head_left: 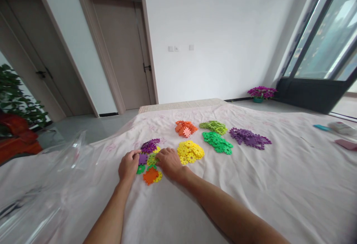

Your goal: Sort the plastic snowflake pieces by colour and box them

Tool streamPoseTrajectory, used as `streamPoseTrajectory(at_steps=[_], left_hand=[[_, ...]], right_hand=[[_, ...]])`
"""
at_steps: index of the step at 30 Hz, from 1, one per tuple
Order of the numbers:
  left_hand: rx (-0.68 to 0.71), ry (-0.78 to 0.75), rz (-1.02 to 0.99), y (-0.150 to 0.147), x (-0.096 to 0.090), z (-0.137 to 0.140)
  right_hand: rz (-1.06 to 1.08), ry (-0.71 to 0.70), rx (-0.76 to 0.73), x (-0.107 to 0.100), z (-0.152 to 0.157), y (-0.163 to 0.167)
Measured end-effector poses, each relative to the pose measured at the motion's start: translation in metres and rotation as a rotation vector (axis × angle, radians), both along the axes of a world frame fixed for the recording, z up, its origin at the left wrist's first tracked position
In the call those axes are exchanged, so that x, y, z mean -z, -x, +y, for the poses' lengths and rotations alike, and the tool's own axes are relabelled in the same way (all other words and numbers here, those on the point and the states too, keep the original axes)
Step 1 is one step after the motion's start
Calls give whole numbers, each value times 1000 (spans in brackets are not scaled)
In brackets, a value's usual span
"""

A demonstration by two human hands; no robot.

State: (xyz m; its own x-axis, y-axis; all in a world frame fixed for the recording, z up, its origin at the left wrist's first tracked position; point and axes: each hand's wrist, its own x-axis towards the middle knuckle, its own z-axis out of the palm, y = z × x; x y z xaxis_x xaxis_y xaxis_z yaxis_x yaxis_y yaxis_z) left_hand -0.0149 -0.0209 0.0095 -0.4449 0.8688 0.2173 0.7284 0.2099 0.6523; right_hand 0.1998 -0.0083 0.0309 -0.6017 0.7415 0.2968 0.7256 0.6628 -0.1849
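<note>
- Could drag neighbours along in the mixed cluster of notched plastic pieces [150,175], because of overlapping edges.
- Could knock into the yellow flower discs [190,152] by swinging the right hand [170,163] outward, given so little room.
- Reaching forward from opposite sides of the cluster, hands apart, right palm down.
- Touching the purple square piece [143,159] with the left hand [128,166]; curling right fingers over the lime-green disc [152,159]; impossible to tell whether clamped on either.

The coloured pieces [191,150] before you look like smooth plastic with a faint sheen. Your worktop wears matt, wrinkled cloth [251,188]. You also have a thin, glossy clear plastic bag [55,190], a shiny, smooth floor [119,120] and a matt, wood-look door [119,51].
</note>
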Motion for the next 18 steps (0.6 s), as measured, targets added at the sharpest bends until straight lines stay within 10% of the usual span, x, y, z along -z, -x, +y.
streamPoseTrajectory(at_steps=[11,18], left_hand=[[5,23,17,0,-2,-3],[11,31,27,-1,-4,-2]], right_hand=[[269,-63,41,-34,26,-64],[389,-45,566,-26,97,-182]])
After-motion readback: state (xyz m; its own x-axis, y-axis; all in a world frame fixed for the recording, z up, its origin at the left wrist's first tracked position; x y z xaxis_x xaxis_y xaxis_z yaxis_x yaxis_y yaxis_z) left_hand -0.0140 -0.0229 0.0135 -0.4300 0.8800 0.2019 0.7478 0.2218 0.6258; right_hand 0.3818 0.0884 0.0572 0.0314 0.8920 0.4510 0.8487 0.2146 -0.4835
